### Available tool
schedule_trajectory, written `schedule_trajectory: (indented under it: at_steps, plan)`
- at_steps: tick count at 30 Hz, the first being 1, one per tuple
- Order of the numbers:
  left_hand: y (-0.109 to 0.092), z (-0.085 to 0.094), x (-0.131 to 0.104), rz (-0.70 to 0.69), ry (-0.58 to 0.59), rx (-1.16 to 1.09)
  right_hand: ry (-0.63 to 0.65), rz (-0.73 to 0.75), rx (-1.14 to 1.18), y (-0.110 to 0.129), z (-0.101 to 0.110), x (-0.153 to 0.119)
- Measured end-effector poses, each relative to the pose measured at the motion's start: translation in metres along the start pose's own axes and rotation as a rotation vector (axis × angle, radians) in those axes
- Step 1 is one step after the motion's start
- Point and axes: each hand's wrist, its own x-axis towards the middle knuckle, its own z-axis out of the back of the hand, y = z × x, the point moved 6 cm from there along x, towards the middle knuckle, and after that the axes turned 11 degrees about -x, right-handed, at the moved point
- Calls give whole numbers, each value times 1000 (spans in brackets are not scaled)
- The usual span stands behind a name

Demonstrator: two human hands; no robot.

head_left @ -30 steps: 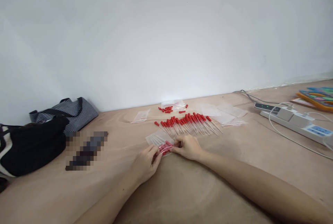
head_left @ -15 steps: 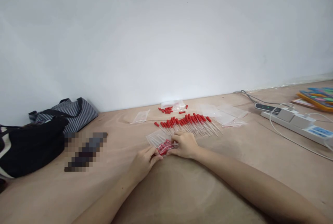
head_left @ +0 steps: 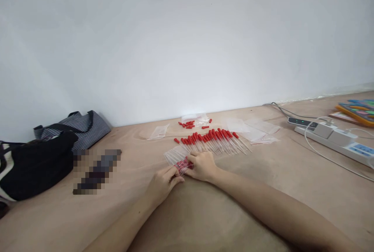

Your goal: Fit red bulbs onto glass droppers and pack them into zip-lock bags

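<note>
The brown counter [head_left: 210, 213] carries a row of red-topped droppers [head_left: 213, 135]; beyond this row lie red bulbs [head_left: 189, 126], leftward a striped bag [head_left: 98, 124], rightward a power strip [head_left: 347, 149].

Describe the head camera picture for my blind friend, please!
A person's left hand and right hand hold a clear bag containing red-topped droppers. Beyond, other droppers lie in a row on a brown table, loose red bulbs behind.
</note>
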Motion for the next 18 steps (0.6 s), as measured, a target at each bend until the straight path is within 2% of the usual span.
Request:
schedule_trajectory:
  at_steps: [4, 7, 11, 14, 18]
  plan:
    - [1, 6, -2, -29, 44, 103, -20, 75, 88, -4, 4, -8]
    - [0, 13, -5, -95, 56, 167, -32, 129, 144, -20, 8, -18]
    - [-1, 15, -11, -257, 26, 281, -69, 186, 91, -33, 11, -26]
    - [-3, 9, -15, -406, 21, 362, -85, 265, 29, -28, 10, -26]
    - [-7, 8, -19, -547, -68, 387, -135, 344, 8, -21, 10, -25]
